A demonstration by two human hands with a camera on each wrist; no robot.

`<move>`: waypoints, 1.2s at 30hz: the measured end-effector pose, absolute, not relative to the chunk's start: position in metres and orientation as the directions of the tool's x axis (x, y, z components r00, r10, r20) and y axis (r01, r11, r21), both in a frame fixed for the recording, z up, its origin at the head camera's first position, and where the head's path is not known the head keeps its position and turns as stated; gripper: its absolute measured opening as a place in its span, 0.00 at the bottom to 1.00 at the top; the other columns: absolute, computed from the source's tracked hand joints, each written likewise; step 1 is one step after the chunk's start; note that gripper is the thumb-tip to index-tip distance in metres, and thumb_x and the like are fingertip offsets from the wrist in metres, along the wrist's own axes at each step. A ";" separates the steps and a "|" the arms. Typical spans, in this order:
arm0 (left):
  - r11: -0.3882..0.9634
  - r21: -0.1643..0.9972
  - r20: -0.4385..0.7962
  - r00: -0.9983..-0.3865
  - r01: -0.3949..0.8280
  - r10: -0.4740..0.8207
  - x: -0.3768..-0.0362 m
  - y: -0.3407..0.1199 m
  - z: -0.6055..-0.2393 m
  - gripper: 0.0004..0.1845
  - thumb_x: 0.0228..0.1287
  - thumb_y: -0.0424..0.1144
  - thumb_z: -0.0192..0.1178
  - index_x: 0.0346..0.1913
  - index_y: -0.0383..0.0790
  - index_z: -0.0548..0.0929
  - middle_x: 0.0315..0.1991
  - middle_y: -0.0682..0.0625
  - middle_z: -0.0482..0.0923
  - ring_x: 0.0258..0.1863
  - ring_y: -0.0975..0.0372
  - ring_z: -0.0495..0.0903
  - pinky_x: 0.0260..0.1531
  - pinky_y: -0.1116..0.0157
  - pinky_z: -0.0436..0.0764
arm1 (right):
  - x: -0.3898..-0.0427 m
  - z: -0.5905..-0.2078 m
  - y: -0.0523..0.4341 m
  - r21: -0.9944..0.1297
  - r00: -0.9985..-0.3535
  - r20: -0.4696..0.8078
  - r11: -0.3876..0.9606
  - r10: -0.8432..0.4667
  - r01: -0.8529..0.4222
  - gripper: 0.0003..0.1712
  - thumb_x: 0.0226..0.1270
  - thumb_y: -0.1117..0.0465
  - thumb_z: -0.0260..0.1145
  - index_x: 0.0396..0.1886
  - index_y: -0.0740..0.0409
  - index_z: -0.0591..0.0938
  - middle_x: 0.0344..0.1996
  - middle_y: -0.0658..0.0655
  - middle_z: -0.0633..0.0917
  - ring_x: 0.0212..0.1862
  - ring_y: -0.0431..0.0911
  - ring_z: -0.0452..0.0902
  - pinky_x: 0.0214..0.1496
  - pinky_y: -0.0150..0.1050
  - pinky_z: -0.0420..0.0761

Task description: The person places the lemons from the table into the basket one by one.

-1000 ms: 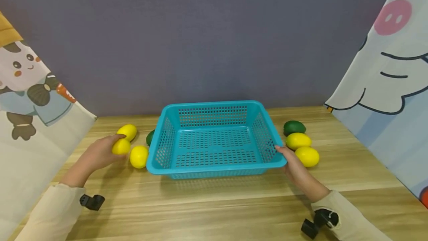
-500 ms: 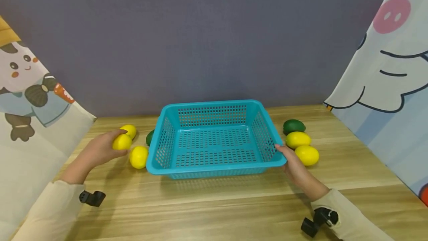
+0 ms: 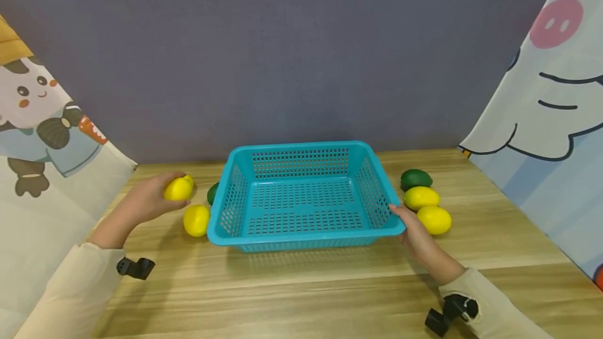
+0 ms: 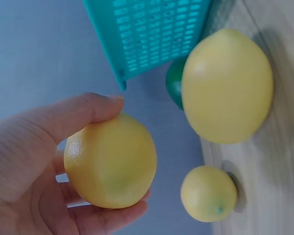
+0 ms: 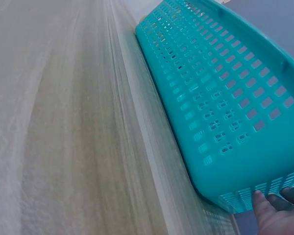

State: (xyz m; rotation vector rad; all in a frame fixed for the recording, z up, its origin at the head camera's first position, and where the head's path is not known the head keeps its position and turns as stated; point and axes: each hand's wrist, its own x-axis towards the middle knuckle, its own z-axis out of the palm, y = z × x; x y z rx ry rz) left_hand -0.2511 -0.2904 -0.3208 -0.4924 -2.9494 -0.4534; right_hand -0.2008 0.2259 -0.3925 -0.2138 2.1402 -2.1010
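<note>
While the smooth yellow plastic lemon (image 3: 178, 189) sits clasped in the left hand (image 3: 141, 204), raised just left of the perforated turquoise plastic basket (image 3: 301, 234), the right hand (image 3: 414, 234) grips the basket's near corner; seemingly the carry step; next calls for clearing the rim.

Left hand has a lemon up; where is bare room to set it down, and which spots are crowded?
The basket floor is bare between its four walls. The table strip in front of the basket, between both sleeves, is free. Crowded: left of the basket, where the left hand holds the lemon above another lemon; right side, beside the right hand, a fruit row.
</note>
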 end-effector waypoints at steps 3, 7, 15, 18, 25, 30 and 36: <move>0.897 0.273 0.174 -0.935 0.348 0.310 -0.252 -0.289 -0.317 0.35 0.53 0.43 0.69 0.60 0.26 0.70 0.52 0.28 0.74 0.39 0.45 0.77 0.37 0.49 0.75 | -0.201 -0.394 0.225 -1.000 -0.983 0.009 0.019 -0.184 -0.013 0.32 0.76 0.54 0.36 0.67 0.76 0.50 0.41 0.39 0.78 0.44 0.31 0.73 0.47 0.27 0.74; 0.886 0.278 0.194 -0.925 0.371 0.327 -0.254 -0.288 -0.313 0.35 0.52 0.42 0.69 0.60 0.26 0.70 0.50 0.29 0.76 0.37 0.48 0.76 0.35 0.51 0.75 | -0.201 -0.396 0.224 -1.000 -0.985 0.019 0.019 -0.174 -0.022 0.31 0.76 0.53 0.37 0.66 0.75 0.52 0.41 0.39 0.78 0.43 0.32 0.73 0.47 0.27 0.74; 0.885 0.283 0.197 -0.925 0.370 0.324 -0.255 -0.281 -0.300 0.34 0.54 0.42 0.68 0.61 0.29 0.70 0.47 0.33 0.77 0.33 0.52 0.75 0.32 0.54 0.75 | -0.203 -0.397 0.225 -1.000 -0.985 0.024 0.013 -0.173 -0.027 0.31 0.76 0.53 0.37 0.66 0.75 0.52 0.40 0.39 0.79 0.43 0.32 0.73 0.47 0.27 0.74; 0.882 0.275 0.214 -0.919 0.383 0.332 -0.256 -0.277 -0.296 0.33 0.54 0.42 0.67 0.61 0.30 0.70 0.48 0.33 0.77 0.33 0.51 0.75 0.33 0.54 0.75 | -0.203 -0.396 0.225 -1.000 -0.985 0.023 0.007 -0.169 -0.024 0.32 0.76 0.53 0.37 0.66 0.75 0.52 0.39 0.38 0.79 0.42 0.32 0.73 0.47 0.27 0.73; 0.878 0.307 0.172 -0.929 0.366 0.327 -0.254 -0.264 -0.286 0.33 0.56 0.43 0.65 0.63 0.33 0.69 0.50 0.35 0.76 0.35 0.52 0.75 0.34 0.55 0.75 | -0.200 -0.398 0.225 -1.000 -0.985 0.023 0.006 -0.172 -0.024 0.30 0.77 0.54 0.37 0.65 0.75 0.52 0.38 0.39 0.79 0.40 0.32 0.73 0.45 0.27 0.73; 0.873 0.338 0.144 -0.936 0.353 0.322 -0.254 -0.256 -0.280 0.34 0.58 0.42 0.64 0.65 0.32 0.67 0.52 0.35 0.75 0.37 0.51 0.75 0.36 0.53 0.76 | -0.200 -0.397 0.224 -1.000 -0.986 0.020 0.018 -0.166 -0.024 0.31 0.76 0.53 0.36 0.67 0.75 0.51 0.38 0.37 0.78 0.41 0.31 0.72 0.46 0.26 0.72; 0.865 0.342 0.151 -0.930 0.367 0.335 -0.258 -0.248 -0.271 0.33 0.58 0.43 0.64 0.65 0.34 0.67 0.52 0.35 0.75 0.39 0.50 0.75 0.38 0.53 0.76 | -0.201 -0.396 0.225 -1.000 -0.987 0.019 0.004 -0.159 -0.019 0.29 0.76 0.54 0.37 0.65 0.74 0.54 0.36 0.39 0.79 0.39 0.32 0.73 0.44 0.27 0.74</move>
